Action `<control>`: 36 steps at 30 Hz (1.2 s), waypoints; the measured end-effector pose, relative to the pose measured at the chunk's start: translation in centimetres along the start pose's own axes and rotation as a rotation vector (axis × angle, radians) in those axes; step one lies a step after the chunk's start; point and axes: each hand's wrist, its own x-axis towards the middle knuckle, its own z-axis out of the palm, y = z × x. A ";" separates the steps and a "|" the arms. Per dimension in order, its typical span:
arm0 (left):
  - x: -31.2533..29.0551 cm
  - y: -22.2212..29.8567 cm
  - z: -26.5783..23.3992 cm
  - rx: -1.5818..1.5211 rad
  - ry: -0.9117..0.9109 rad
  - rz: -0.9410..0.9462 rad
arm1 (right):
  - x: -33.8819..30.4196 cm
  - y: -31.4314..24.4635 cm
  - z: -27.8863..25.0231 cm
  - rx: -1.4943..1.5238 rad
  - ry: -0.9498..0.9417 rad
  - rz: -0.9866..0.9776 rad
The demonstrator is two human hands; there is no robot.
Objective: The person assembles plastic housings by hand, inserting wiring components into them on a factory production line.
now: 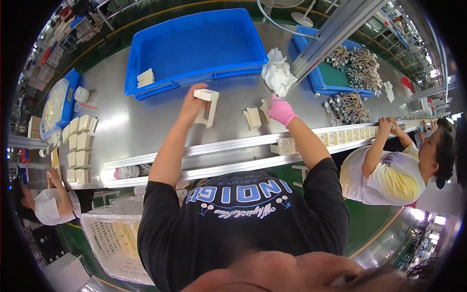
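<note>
My left hand (193, 103), bare, is closed around the upper side of a cream plastic housing (212, 109) with an open middle, held tilted above the metal table. In a pink glove, my right hand (282, 112) has its fingers closed at the edge of a second cream plastic housing (265, 110), which leans beside the thumb. A third cream housing (252, 118) lies just left of that one. The crumpled white cloth (276, 70) is directly beyond the gloved fingertips, and its lower end reaches them.
Beyond my hands stands a large blue tray (194, 73) with a few cream pieces in one corner. Rows of cream pieces (80, 142) are at the left. Wired parts (348, 108) lie by a metal post (331, 36) at the right. A railed track (233, 145) crosses in front of me; co-workers sit on both sides.
</note>
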 end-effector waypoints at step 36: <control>-4.1 -1.9 7.8 -0.409 -0.324 -0.227 | -8.5 -9.6 -5.9 1.020 0.048 -0.415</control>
